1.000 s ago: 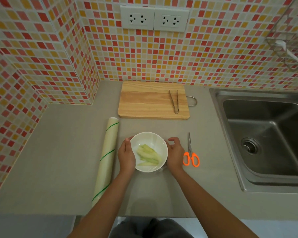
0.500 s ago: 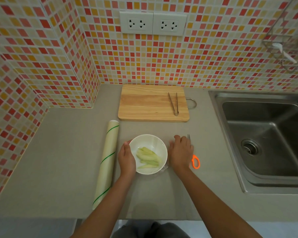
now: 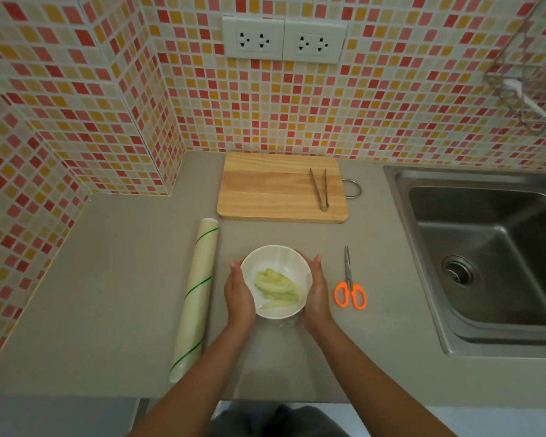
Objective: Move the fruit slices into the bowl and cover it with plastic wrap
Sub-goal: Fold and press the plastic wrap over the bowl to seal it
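Room: mosaic wall tiles in red, orange and cream meet in a corner behind a grey counter (image 3: 114, 279); two white sockets (image 3: 284, 39) sit high on the wall
Hard to make out: whether clear film already lies over the bowl cannot be told; a faint crumpled glint of plastic shows at its near edge; a wire rack (image 3: 527, 89) at upper right is cut off by the frame edge; the sink (image 3: 486, 263) runs out of frame on the right
Bowl: white bowl (image 3: 276, 260) on the counter near the front edge, pale green fruit slices (image 3: 276, 287) inside
Left hand: left hand (image 3: 238, 291) cupped flat against the bowl's left side, fingers together
Right hand: right hand (image 3: 317, 291) cupped against the bowl's right side, fingers together
Around: plastic wrap roll (image 3: 196, 298) lies left of the bowl, apart from it; orange-handled scissors (image 3: 350, 285) lie right of it; wooden cutting board (image 3: 271, 187) behind, metal tongs (image 3: 319, 190) resting on its right part
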A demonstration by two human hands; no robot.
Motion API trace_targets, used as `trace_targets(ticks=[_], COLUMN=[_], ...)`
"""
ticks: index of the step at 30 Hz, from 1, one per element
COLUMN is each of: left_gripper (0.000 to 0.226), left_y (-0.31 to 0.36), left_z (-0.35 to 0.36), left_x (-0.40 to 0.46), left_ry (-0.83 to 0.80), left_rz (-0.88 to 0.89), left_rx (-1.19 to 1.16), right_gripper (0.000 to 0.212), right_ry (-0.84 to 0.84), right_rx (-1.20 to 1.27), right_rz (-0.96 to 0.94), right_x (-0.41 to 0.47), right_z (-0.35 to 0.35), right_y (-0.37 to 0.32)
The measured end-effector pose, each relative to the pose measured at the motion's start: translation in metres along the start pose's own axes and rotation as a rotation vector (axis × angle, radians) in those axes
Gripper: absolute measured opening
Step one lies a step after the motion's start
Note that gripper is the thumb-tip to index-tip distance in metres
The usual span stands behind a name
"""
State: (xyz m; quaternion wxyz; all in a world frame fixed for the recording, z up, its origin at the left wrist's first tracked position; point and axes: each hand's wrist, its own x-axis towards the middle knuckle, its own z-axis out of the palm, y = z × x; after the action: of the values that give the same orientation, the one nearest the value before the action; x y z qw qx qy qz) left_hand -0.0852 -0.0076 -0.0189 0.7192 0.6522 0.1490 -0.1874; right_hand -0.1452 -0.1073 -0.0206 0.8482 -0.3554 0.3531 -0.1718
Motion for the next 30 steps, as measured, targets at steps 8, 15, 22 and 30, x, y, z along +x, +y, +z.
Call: trace_targets(ticks=[8,15,22,30], left_gripper=[0.048,0.047,0.047,0.047], left_y=[-0.019,0.018,0.005,0.004], left_z=[-0.028,0.002,0.01,0.009], left_x=[-0.01,0.017,0.014,0.01], left_ry=[0.027,-0.275,-0.29,-0.277], left_rz=[0.381,0.241,0.154,0.141], left_rx=[0.717,0.283,0.203,0.144], right_gripper=[0.068,0.055,0.051,0.074], right_ry=[0.13,0.221,0.121,-0.002], right_rx=[-0.372,-0.233,-0.093,-0.059], right_rz=[-0.116,-0.274,-0.185,-0.023], right_x=[0.024,-0.006,0.002,0.012], right_z=[-0.004,-0.025,-0.005,-0.014], right_y=[-0.046,-0.009,-0.006,-0.007])
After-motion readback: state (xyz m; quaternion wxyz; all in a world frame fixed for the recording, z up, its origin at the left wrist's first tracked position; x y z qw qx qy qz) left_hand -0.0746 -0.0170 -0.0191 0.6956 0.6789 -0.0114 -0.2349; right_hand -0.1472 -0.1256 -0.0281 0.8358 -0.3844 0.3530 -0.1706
